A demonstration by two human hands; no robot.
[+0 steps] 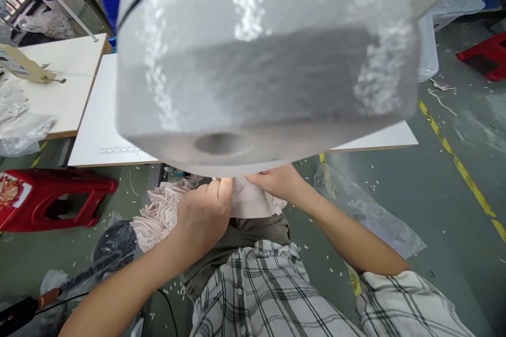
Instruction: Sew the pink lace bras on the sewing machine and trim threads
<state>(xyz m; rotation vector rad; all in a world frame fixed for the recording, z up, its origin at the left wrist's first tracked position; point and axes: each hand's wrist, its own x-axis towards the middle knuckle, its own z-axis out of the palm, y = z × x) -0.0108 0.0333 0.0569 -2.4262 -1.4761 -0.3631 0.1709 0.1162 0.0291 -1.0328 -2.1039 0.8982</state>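
A piece of pale pink fabric (251, 201) with lace at its edge hangs between my two hands, above my lap. My left hand (203, 216) is closed, its fingers gripping the left side of the fabric. On the other side, my right hand (279, 181) pinches the fabric with the thumb on top; some of its fingertips are hidden. A large light grey machine head (269, 84) fills the upper middle and covers what lies just beyond my fingers. More pink lace fabric (162, 210) lies gathered in folds left of my left hand.
The white table (100, 110) carries a printed ruler scale (120, 149) near its front edge. Red plastic stools stand at the left (59, 197) and far right (488, 55). A second sewing machine (26, 66) sits on the neighbouring table. Clear plastic sheeting (371, 210) lies on the floor.
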